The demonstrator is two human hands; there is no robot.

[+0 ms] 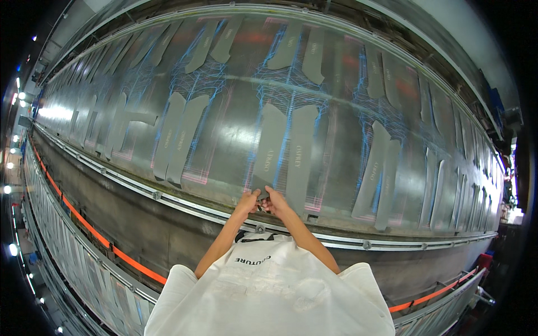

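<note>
In front of me, my left hand [247, 204] and my right hand [276, 202] come close together at the table's near edge. Both have their fingers closed at the near end of a flat grey panel [272, 140] with pale lettering. That end looks darker and slightly raised where it meets the fingers. Something small and dark shows between the fingertips, too small to name. Just right of it lies a second grey panel [302, 148], flat and untouched. The panels look like cut fabric, though their material is hard to tell.
A long grey table [235, 129], marked with blue and pink lines, carries several similar panels, including a pair at left [185, 134] and a pair at right [378, 173]. A metal rail [185, 204] follows its near edge. Behind me, an orange strip [95, 232] borders another long table.
</note>
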